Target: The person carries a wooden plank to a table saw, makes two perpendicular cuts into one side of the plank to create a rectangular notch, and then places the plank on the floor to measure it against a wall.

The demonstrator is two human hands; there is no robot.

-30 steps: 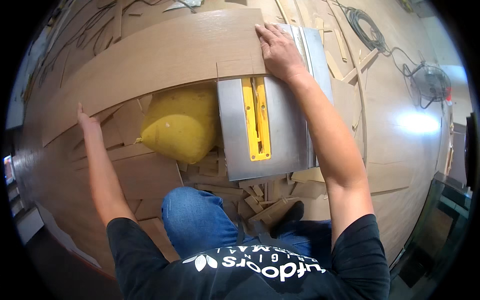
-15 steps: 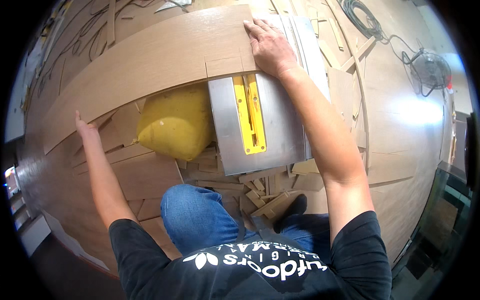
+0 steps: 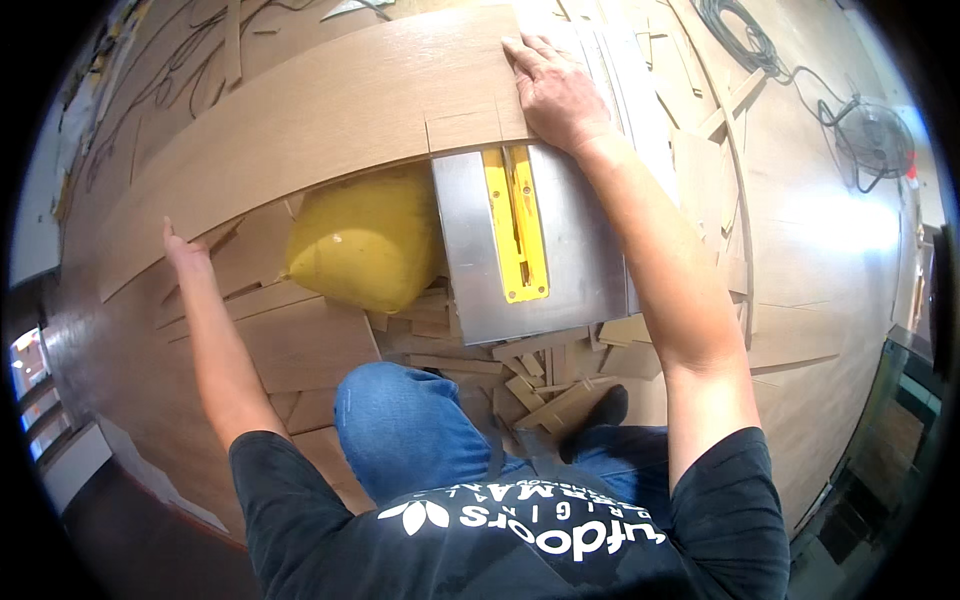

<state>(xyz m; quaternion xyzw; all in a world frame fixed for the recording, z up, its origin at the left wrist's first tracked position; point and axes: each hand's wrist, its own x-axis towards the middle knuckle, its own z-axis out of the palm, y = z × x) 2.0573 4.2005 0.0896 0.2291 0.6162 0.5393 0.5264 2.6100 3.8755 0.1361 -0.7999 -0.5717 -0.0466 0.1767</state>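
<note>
From left grip (image 3: pixel 187 252) to right grip (image 3: pixel 562 98) stretches the wooden board (image 3: pixel 320 130), resting partly on the metal desk (image 3: pixel 585 265) by the right grip; uneven pressure could skew it. Its long axis runs sideways, left end nearer the person (image 3: pixel 500 520). The right grip lies spread at its end; the left's hold I cannot tell.

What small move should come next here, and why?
Perhaps shift the right hand slightly rightward before sliding the long wooden board: its fingertips rest on the board's right end, roughly in line with the slotted yellow insert in the metal table. The left hand is already at the near edge.
</note>
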